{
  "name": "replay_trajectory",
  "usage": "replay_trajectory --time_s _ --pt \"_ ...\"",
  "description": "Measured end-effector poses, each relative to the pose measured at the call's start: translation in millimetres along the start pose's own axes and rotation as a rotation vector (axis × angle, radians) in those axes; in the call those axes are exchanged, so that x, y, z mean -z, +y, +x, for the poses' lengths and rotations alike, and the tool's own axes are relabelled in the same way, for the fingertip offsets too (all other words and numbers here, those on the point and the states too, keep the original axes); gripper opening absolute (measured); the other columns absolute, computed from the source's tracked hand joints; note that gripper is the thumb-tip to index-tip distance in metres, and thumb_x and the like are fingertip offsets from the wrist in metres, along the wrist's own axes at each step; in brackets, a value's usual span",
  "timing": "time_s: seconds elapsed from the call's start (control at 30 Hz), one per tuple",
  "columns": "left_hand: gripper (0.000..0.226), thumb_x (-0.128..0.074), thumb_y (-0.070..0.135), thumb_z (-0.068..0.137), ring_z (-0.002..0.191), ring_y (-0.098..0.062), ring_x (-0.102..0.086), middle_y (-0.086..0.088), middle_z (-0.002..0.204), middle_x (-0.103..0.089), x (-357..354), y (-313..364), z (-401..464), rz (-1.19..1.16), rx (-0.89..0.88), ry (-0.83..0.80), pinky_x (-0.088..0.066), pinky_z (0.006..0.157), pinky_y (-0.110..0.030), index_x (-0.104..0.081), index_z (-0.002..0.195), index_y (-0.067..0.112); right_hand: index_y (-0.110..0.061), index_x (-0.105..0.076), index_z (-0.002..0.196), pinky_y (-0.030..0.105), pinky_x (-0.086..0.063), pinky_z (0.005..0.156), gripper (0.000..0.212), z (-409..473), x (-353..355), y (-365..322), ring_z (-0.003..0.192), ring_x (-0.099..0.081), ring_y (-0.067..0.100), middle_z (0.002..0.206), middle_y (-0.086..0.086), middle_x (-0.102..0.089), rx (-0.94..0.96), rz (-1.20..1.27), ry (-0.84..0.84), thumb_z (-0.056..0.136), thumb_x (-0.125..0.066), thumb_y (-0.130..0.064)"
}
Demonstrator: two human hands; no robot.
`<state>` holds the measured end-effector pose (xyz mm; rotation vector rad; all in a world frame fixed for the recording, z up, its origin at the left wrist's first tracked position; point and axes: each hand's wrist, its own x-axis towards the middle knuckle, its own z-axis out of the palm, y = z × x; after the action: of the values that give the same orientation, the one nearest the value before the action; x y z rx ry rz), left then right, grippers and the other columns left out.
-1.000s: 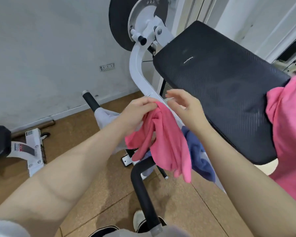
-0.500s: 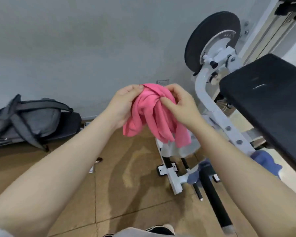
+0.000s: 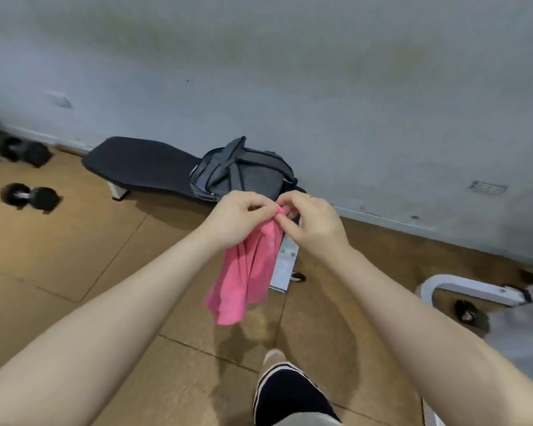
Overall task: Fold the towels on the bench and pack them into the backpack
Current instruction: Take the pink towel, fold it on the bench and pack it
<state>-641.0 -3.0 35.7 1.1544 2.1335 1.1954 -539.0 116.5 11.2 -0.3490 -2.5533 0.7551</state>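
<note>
Over by the wall, the backpack [image 3: 242, 175] sits at one end of a low black counter [image 3: 136, 164], its top flap gaping, presumably so the cloth can go straight in. Standing well short of it, the person has both hands raised and close together at chest height. The left hand [image 3: 237, 218] and the right hand [image 3: 310, 224] each pinch the top edge of a pink towel [image 3: 246, 272], fingers curled tight on the cloth, so that it hangs free and loose below them, clear of the floor [image 3: 74, 241]. I would guess they are hunting for the corners to start a fold. Two dumbbells [image 3: 28, 196] lie on the floor off to the left, well apart from all this.
</note>
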Motion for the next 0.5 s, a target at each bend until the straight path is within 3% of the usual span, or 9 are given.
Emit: replay_trajectory --time_s 0.13,0.23,0.33,0.4,0.5 --pt "0.007 -0.065 0.020 0.082 0.074 -0.006 -0.058 0.011 0.077 -0.063 69.3 -56.3 6.3 0.044 0.059 0.148 -0.045 0.077 -0.022 -0.066 0.089 0.019 -0.011 -0.065 0.090 0.026 -0.045 0.055 0.025 73.0 -76.6 -36.0 0.067 -0.065 0.025 0.075 0.003 -0.069 0.186 -0.191 0.041 0.078 -0.046 -0.022" --pt "0.009 -0.064 0.018 0.083 0.066 -0.002 -0.050 0.010 0.075 -0.056 122.0 -97.0 19.7 0.176 0.067 0.245 -0.038 0.065 -0.010 -0.055 0.084 0.021 -0.011 -0.064 0.077 0.026 -0.046 0.047 0.030 135.0 -130.9 -52.4 0.057 -0.063 0.026 0.067 0.005 -0.065 0.259 -0.216 0.002 0.072 -0.038 -0.025" --pt "0.009 -0.063 0.015 0.084 0.065 -0.002 -0.047 0.010 0.076 -0.054 179.3 -135.6 43.2 0.338 0.057 0.332 -0.035 0.062 -0.008 -0.054 0.085 0.017 -0.009 -0.060 0.069 0.026 -0.042 0.044 0.022 197.3 -179.9 -66.1 0.050 -0.058 0.027 0.059 0.005 -0.060 0.250 -0.168 -0.044 0.069 -0.039 -0.018" --pt "0.009 -0.062 0.014 0.084 0.068 -0.007 -0.048 0.007 0.079 -0.056 217.5 -160.5 64.6 0.408 0.076 0.321 -0.035 0.063 -0.010 -0.055 0.089 0.014 -0.007 -0.059 0.075 0.031 -0.046 0.050 0.021 241.9 -209.4 -76.6 0.062 -0.059 0.029 0.069 0.007 -0.062 0.209 -0.080 -0.100 0.072 -0.039 -0.012" --pt "0.014 -0.062 0.015 0.085 0.079 -0.014 -0.053 0.001 0.088 -0.061 270.2 -193.3 98.1 0.438 0.119 0.306 -0.038 0.067 -0.018 -0.056 0.097 0.012 -0.007 -0.056 0.093 0.042 -0.046 0.075 0.021 308.2 -246.0 -87.0 0.086 -0.056 0.028 0.091 0.010 -0.062 0.116 0.083 -0.303 0.084 -0.037 -0.003"
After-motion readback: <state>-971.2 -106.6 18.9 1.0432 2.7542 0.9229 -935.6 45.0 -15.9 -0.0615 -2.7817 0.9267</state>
